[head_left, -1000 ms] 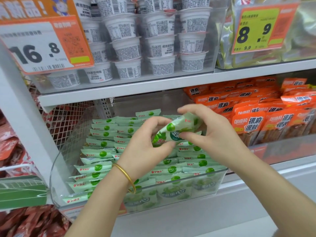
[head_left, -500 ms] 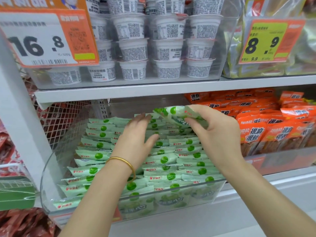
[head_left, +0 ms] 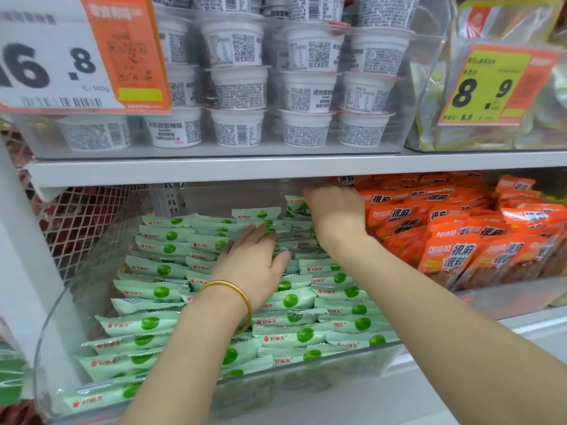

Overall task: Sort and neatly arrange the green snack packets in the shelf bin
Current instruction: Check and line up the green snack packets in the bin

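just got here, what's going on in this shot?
A person is tidying green snack packets in a clear shelf bin. The left hand lies flat on the middle rows, fingers straight. The right hand is at the back right corner against a tilted packet; whether it grips it is unclear. Most rows lie neatly overlapped.

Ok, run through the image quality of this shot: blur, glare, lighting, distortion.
Head view: lighting is even, with no hard shadows around the left hand or on the green packets; the orange price tag and white cups look smeared, small print unreadable; the clear bin front wall hazes the packets behind it; the shelf edge slants, likely wide-angle skew.
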